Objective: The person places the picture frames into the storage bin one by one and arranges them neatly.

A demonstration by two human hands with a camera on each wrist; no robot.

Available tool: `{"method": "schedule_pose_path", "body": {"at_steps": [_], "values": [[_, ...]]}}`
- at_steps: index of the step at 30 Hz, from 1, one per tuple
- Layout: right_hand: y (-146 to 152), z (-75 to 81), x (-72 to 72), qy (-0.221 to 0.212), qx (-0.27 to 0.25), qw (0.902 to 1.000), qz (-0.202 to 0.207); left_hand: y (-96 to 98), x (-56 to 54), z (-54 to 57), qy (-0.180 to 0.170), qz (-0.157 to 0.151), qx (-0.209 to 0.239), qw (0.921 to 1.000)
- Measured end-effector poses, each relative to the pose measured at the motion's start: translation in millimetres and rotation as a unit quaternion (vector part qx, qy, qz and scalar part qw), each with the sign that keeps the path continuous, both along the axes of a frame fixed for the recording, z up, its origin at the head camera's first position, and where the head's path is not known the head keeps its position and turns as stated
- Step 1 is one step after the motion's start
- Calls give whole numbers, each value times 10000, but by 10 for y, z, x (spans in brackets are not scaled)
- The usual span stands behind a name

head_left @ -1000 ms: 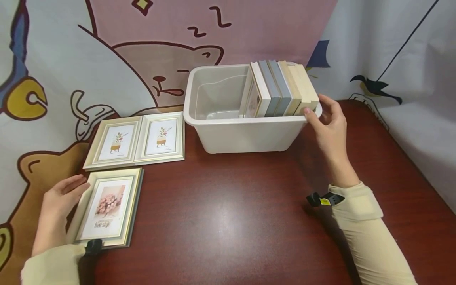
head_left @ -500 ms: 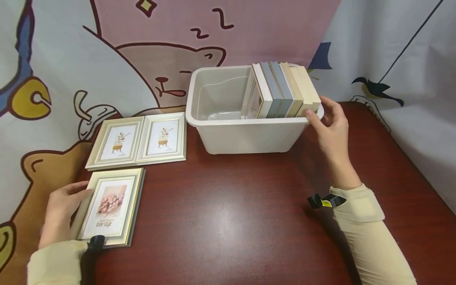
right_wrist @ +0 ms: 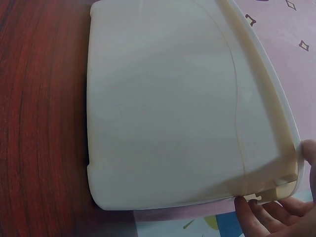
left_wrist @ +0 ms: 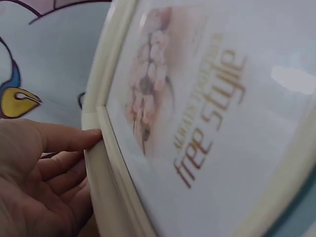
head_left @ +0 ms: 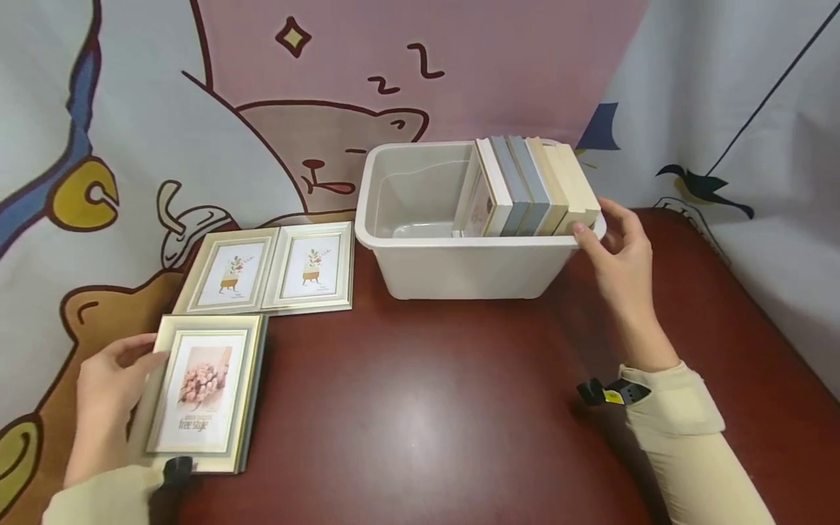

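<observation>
A cream picture frame (head_left: 205, 394) with a pink flower print stands at the table's left front, a grey-blue side along its right edge. My left hand (head_left: 108, 394) pinches its left edge; in the left wrist view the thumb (left_wrist: 89, 138) lies on the front border and the other fingers are behind. The frame is tilted there. My right hand (head_left: 623, 266) grips the right end of a white plastic bin (head_left: 462, 273), thumb at the front corner of the rim. Several picture frames (head_left: 531, 186) stand on edge in the bin's right half.
Two pale frames with plant prints, a left one (head_left: 230, 273) and a right one (head_left: 313, 266), lie side by side behind the flower frame, left of the bin. A printed cloth (head_left: 525, 65) hangs behind the dark red table (head_left: 420, 408).
The left hand has taken hold of the flower frame's left edge, and the frame has shifted left and tilted up. The right hand stays on the bin. The head view has shifted slightly.
</observation>
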State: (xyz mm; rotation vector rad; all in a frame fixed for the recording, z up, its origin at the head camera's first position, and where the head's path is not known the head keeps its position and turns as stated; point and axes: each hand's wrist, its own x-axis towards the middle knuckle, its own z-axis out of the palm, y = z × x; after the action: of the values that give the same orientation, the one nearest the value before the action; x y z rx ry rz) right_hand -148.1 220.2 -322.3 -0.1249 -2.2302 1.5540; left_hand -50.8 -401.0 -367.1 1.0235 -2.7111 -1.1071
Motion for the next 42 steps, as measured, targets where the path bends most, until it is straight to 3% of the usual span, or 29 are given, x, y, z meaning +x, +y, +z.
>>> {"method": "schedule_pose_path", "body": {"at_steps": [2, 4, 6, 7, 10, 15, 18, 22, 26, 30, 34, 37, 42], "values": [[12, -4, 17, 49, 13, 10000, 17, 31, 42, 43, 355, 97, 281, 9989], [12, -4, 22, 101, -2, 9999, 43, 58, 71, 89, 880, 291, 719, 9931], [8, -1, 25, 117, -9, 9999, 54, 100, 95, 139, 1530, 537, 1287, 9783], [6, 1, 27, 109, -8, 9999, 54, 125, 102, 169, 1900, 678, 1607, 9662], [1, 2, 36, 79, -13, 10000, 37, 213, 115, 274, 2877, 983, 2354, 9231], [15, -10, 57, 76, -4, 10000, 43, 378, 118, 474, 4028, 994, 3480, 8407], [20, -11, 55, 80, 16, 9999, 70, 491, 76, 644, 4645, 861, 4135, 7784], [21, 0, 50, 88, -8, 9999, 119, 713, -11, 917, 5242, 400, 4520, 7206], [20, 10, 49, 195, -89, 9997, 148, 1021, -111, 1157, 5624, 9, 4700, 6803], [22, 17, 38, 294, -159, 9993, 161, 1334, -245, 1342, 5798, -333, 4906, 6497], [11, 31, 26, 352, -278, 9987, 237, 1607, -406, 1481, 5837, -638, 5081, 6301], [4, 47, 30, 339, -380, 9983, 276, 1802, -545, 1559, 5833, -810, 5097, 6272], [30, 48, 69, 296, -419, 9984, 256, 2150, -747, 1657, 5710, -1007, 5147, 6316]]}}
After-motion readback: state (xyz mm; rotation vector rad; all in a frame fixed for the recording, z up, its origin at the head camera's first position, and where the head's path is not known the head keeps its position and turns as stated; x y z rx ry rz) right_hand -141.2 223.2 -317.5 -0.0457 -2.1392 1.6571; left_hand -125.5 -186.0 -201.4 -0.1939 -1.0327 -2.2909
